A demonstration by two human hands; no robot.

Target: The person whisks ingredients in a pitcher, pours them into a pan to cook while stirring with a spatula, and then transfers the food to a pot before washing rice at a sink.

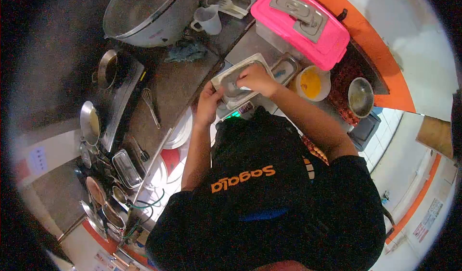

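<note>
A rectangular metal food pan is tilted in front of my body, over the counter edge. My left hand grips its near-left rim, thumb on the inner side. Inside the pan, my right hand is closed with the fingers pointing down toward the base. Something small and whitish shows under those fingers; its kind cannot be made out. Beside the pan stand a smaller metal tray with a bluish thing in it and a white bowl of yellow-orange liquid.
A bin with a pink lid stands beyond the pan. A large metal pot, white jug, cloth and whisk are to the left. A metal bowl sits right; several pans hang or lie far left.
</note>
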